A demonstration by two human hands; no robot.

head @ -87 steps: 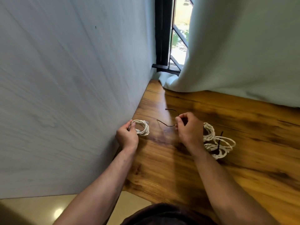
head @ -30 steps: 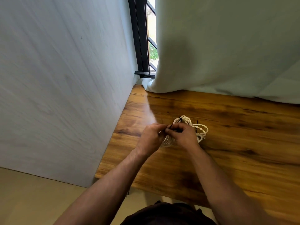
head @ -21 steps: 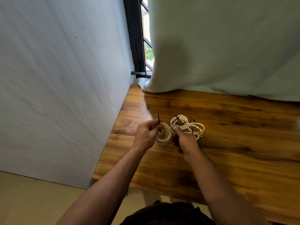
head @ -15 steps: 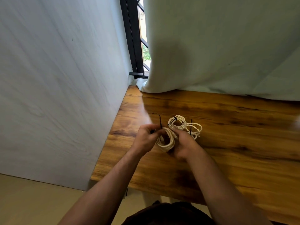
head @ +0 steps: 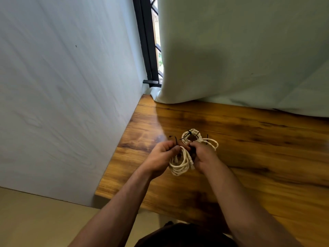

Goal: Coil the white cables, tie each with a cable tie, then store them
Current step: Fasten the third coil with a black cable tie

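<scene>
A pale wall [head: 62,104] ran along the table's left edge. A pale green curtain [head: 240,59] hung over its far edge, leaving a strip of black window frame [head: 145,41] showing at the far left corner. The table [head: 267,166] was glossy, dark-grained wood, probably slick under a loose coil.

Both hands were raised above it, near its left edge. The left hand [head: 160,157] pinched the top of a white cable coil [head: 179,165] together with a black cable tie [head: 175,140]. The right hand [head: 203,157] curled round the coil's other side, with something black between its fingers.

The coil looked light, soft and springy, best gripped where the turns bunch so they cannot fan apart. Just beyond the hands, a tied coil [head: 191,133] and a looser tied coil [head: 212,142] lay side by side on the table, seemingly touching. The tie looked thin yet stiff enough to thread.
</scene>
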